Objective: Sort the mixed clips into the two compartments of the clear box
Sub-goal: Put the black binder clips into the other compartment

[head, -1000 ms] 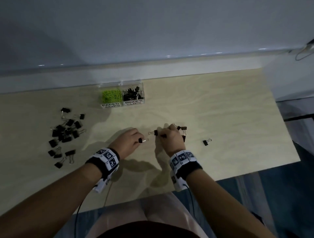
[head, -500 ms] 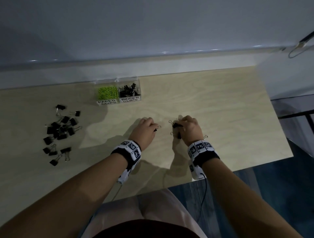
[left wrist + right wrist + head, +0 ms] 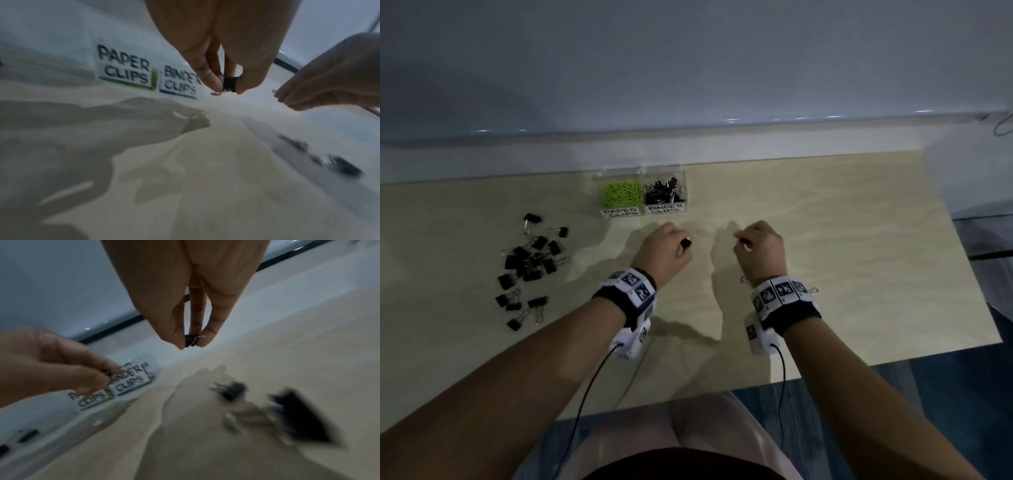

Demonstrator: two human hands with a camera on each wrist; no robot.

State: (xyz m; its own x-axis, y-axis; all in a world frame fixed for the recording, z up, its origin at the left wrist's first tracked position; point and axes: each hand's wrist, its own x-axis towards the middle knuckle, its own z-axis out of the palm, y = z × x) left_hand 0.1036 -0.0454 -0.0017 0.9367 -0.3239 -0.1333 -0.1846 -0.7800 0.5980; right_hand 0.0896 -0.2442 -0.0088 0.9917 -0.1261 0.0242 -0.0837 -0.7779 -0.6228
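Black binder clips sit pinched in both hands: left hand point(image 3: 661, 249) pinches one binder clip point(image 3: 230, 84). Right hand point(image 3: 758, 251) pinches another clip point(image 3: 192, 340) above the surface point(image 3: 859, 240).

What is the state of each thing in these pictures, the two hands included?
Left hand: pinches a small black binder clip, above the table.
Right hand: pinches another small black binder clip, above the table.
Clear plastic two-compartment box: lidless, upright; green paper clips in the left compartment, black binder clips in the right.
Pile of loose black binder clips: unsorted, on the light wooden table.
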